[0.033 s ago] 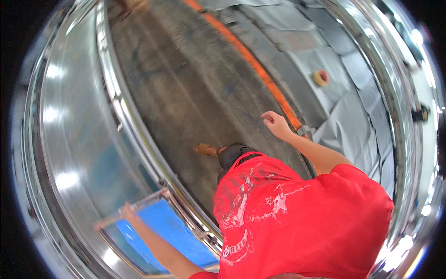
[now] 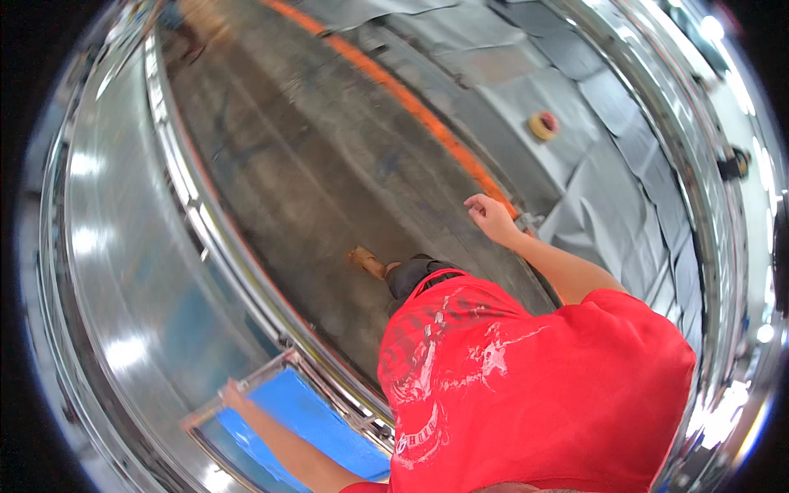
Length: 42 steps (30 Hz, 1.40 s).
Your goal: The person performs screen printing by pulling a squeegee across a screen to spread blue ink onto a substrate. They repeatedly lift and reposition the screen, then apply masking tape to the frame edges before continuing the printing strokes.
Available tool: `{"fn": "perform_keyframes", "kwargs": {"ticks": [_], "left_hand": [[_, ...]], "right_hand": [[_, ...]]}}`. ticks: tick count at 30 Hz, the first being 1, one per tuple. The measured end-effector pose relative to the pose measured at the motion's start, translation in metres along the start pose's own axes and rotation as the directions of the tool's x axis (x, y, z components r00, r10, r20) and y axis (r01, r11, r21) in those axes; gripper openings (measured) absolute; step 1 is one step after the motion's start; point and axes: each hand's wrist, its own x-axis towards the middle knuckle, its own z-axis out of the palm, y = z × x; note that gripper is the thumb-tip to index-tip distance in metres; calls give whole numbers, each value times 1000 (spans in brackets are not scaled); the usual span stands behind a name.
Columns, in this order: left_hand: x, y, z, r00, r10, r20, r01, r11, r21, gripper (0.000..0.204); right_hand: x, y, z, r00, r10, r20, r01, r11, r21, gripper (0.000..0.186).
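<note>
My left hand (image 2: 236, 395) grips the far edge of a screen-printing frame (image 2: 246, 380) at the lower left. Blue ink or film (image 2: 293, 400) covers much of its mesh, and my forearm hides part of it. The frame lies on or just above a long, shiny table (image 2: 123, 271); I cannot tell which. My right hand (image 2: 491, 220) hangs over the floor beside the orange line, its fingers loosely bent and nothing in them.
A metal rail (image 2: 197, 218) edges the left table. An orange line (image 2: 394, 85) runs along the grey floor (image 2: 304, 181). On the right, grey sheeting (image 2: 604, 205) covers a surface bearing a tape roll (image 2: 543, 125). Another person's leg (image 2: 191, 43) shows far off at the upper left.
The tape roll, the orange line and the rail have shifted left in the view. The frame and my left hand sit slightly lower and farther right. More of the far person shows.
</note>
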Motion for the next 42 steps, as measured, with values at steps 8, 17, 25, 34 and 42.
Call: {"fn": "perform_keyframes", "kwargs": {"ticks": [8, 17, 25, 34, 42], "left_hand": [[-68, 71, 44, 965, 122, -231, -35, 937, 347, 46], [-398, 316, 351, 721, 602, 343, -589, 794, -153, 43], [-644, 461, 515, -459, 716, 526, -740, 18, -672, 50], [-677, 481, 578, -624, 467, 627, -654, 127, -746, 21], [-667, 527, 613, -628, 425, 652, -729, -26, -684, 41]], "right_hand": [[36, 136, -184, 790, 93, -605, -288, 929, -234, 34], [108, 266, -244, 669, 101, -736, -452, 842, -295, 66], [137, 117, -254, 976, -51, 213, -62, 868, 492, 23], [136, 70, -230, 978, 203, 44, -156, 575, 803, 45], [140, 85, -254, 928, 361, -96, -87, 457, 885, 39]]}}
